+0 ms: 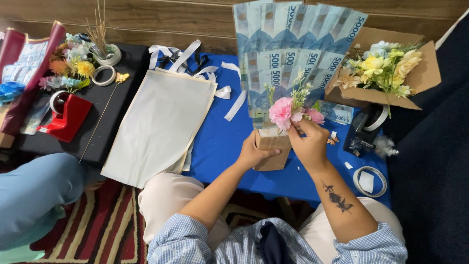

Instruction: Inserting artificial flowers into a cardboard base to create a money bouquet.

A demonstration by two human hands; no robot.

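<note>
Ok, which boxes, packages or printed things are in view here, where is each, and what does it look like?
Open cardboard box: far right, brown, holding yellow and white flowers.
Printed paper notes: fanned upright at centre back, blue-grey rectangles.
Small brown package: centre, the left hand grips it.
Pink flower: above it, at the right hand.
Cream paper bags: flat stack, centre left.

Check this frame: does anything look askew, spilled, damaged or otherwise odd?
Nothing looks damaged or spilled. Small paper scraps lie loose on the blue table beside the right hand, and white ribbons trail untidily. The left hand steadies the brown base.
</note>
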